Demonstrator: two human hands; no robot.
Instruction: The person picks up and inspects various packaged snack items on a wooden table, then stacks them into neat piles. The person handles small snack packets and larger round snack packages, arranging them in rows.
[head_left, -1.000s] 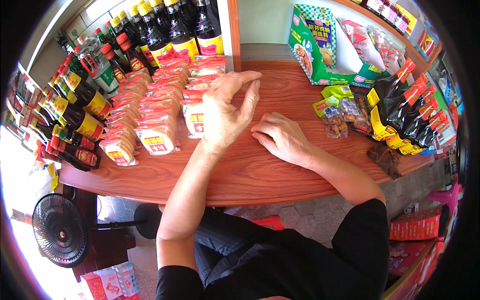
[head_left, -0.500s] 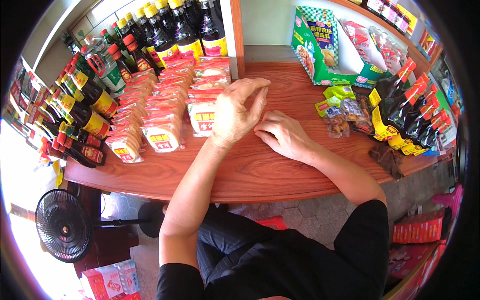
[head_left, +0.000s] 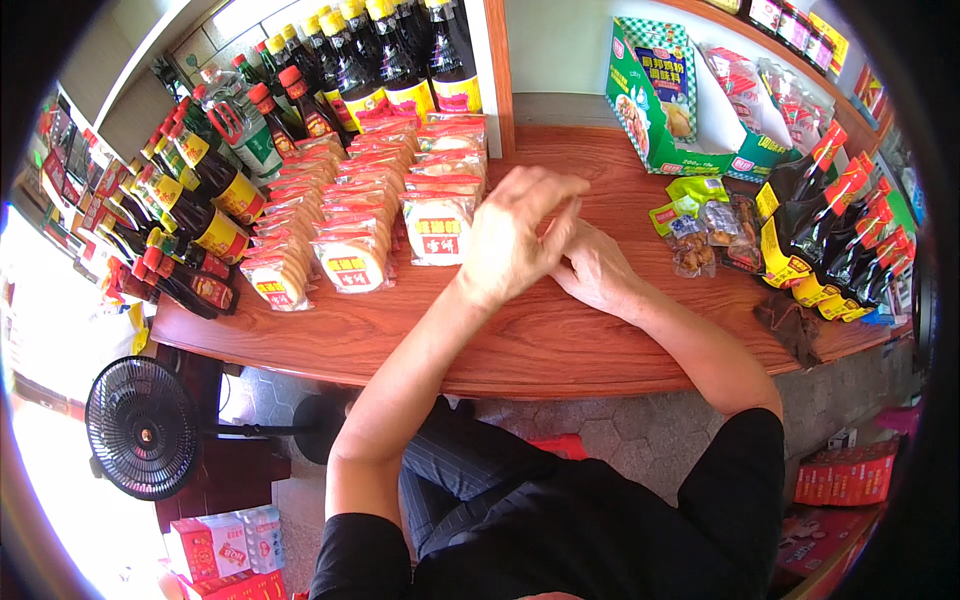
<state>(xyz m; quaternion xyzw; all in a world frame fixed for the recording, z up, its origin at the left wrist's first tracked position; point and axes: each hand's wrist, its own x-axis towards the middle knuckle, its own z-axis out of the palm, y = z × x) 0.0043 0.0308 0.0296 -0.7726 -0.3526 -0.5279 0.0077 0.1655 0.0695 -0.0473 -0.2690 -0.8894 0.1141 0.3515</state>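
Observation:
My left hand [head_left: 525, 230] is raised over the wooden counter [head_left: 560, 340], open, with loosely curved fingers and nothing held. My right hand [head_left: 600, 270] rests on the counter just behind it, open with bent fingers, partly hidden by the left. To the left stand rows of wrapped round pastries in red-topped packs [head_left: 350, 260], nearest my left hand. To the right lie small snack bags [head_left: 715, 230], green and clear, beside dark bottles with red tops and yellow bands [head_left: 790, 220].
Upright sauce bottles [head_left: 395, 60] crowd the back and left. A green display carton of sachets [head_left: 650, 100] is at the back right, with a brown cloth [head_left: 785, 330] near the right edge. A black fan [head_left: 140, 425] stands below left; red boxes [head_left: 845, 470] sit below right.
My left hand and forearm have shifted to the right, now overlapping my right hand more. The surroundings also sit further right in the picture.

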